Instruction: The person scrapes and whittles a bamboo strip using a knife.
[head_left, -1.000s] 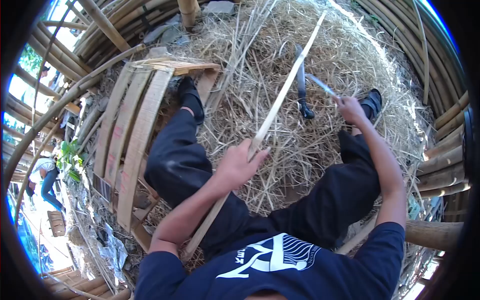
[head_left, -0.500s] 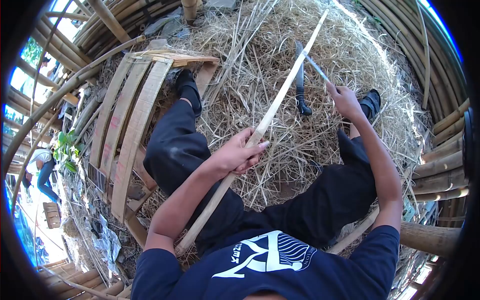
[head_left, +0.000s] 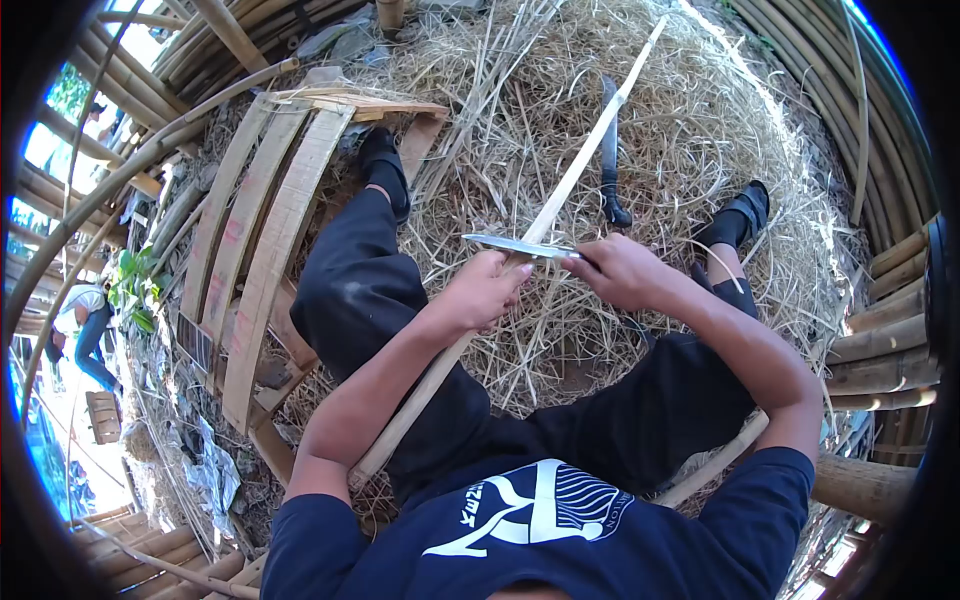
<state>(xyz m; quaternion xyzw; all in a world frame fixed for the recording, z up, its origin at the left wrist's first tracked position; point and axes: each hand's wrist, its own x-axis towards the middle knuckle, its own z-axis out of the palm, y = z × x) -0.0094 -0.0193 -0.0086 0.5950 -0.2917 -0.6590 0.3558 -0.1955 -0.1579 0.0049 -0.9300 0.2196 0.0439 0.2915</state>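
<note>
Strip of long, pale bamboo (head_left: 588, 153) runs slantwise through our left hand (head_left: 482, 290), which is closed around it. With our right hand (head_left: 622, 272) we grip a silver-bladed, dark-handled knife (head_left: 515, 244), its blade crossing the strip just beyond our left hand. Ahead of our right hand, a long, black-handled steel machete (head_left: 609, 150) lies on dry, tan straw (head_left: 700, 125).

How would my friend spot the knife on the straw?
Find the straw between the feet. There, the long pale strip crosses in front of the black-handled knife. It lies loose, while the other knife is in the right hand.
</note>
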